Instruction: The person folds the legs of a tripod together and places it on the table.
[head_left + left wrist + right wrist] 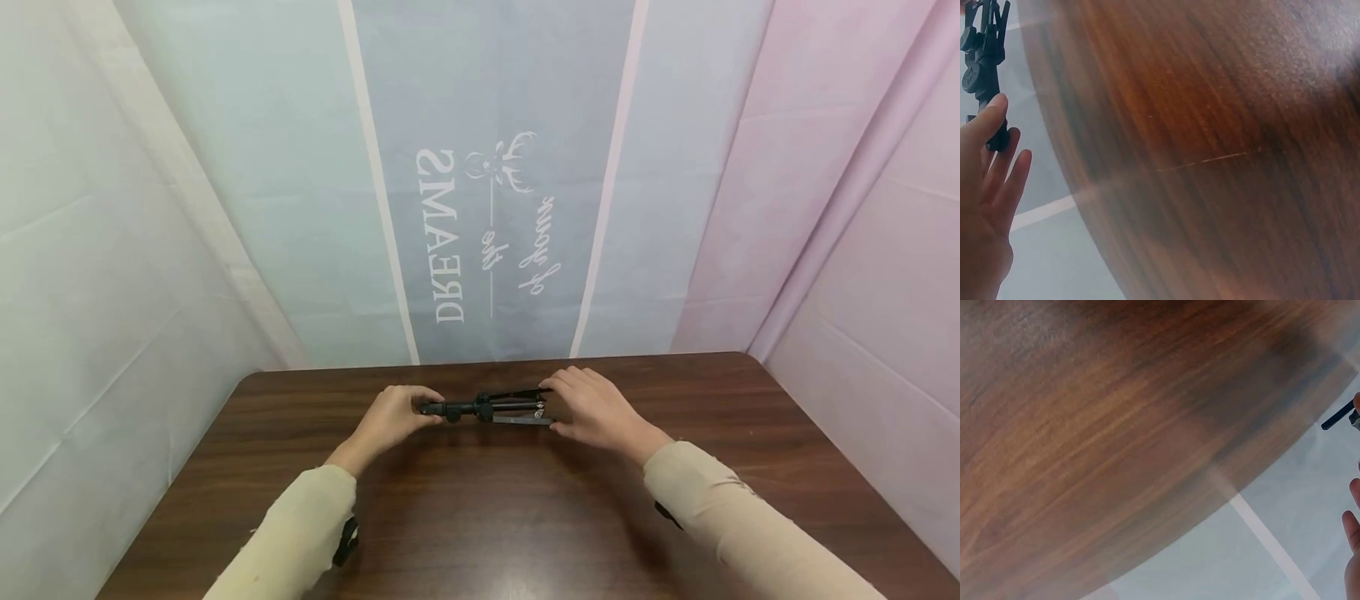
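A small black tripod [483,407] is held sideways between the two hands, near the far side of the table, its legs slightly spread. My left hand [396,414] pinches its head end between thumb and fingers; the left wrist view shows the same tripod [985,62] with round knobs along its body, and the left hand [985,181] below. At the leg ends, my right hand [596,410] has its fingers on the far leg and its thumb on the near one. Only one leg [1338,416] and some fingertips of the right hand [1352,531] appear in the right wrist view.
The brown wood-grain table [495,517] has rounded far corners. Right behind its far edge hangs a grey-blue printed cloth [495,100] with mirrored white lettering. Pale cloth walls [90,275] stand at the left and right sides.
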A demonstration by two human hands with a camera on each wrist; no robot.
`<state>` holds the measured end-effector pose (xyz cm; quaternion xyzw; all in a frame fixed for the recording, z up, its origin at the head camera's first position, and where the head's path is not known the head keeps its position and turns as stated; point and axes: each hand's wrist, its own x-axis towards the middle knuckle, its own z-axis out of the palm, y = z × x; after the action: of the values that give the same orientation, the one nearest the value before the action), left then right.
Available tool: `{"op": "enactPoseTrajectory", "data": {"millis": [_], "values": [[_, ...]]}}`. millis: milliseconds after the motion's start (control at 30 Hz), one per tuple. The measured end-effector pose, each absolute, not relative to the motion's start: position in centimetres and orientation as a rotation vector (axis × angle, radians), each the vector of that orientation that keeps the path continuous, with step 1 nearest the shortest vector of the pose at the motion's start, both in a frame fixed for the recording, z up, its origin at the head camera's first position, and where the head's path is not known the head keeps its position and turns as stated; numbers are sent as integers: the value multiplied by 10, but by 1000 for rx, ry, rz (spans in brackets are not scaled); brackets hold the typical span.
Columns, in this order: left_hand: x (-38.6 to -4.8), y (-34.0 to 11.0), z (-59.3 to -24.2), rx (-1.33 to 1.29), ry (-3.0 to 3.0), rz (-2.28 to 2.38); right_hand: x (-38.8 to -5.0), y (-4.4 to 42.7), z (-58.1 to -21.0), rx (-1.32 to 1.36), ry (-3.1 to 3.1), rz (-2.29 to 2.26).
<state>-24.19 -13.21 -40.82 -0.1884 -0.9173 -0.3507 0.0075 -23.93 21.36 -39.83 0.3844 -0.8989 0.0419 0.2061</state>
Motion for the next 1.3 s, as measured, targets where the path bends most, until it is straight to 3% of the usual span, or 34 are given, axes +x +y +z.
{"op": "enactPoseTrajectory", "data": {"millis": [633,1300], "values": [[-239,-136,-429,-746,-3022,-884,-233,213,-420,1166,-2408,0],[-231,-146,-427,-722,-3021,-1042,-225,213,-419,1159,-2468,8]]}}
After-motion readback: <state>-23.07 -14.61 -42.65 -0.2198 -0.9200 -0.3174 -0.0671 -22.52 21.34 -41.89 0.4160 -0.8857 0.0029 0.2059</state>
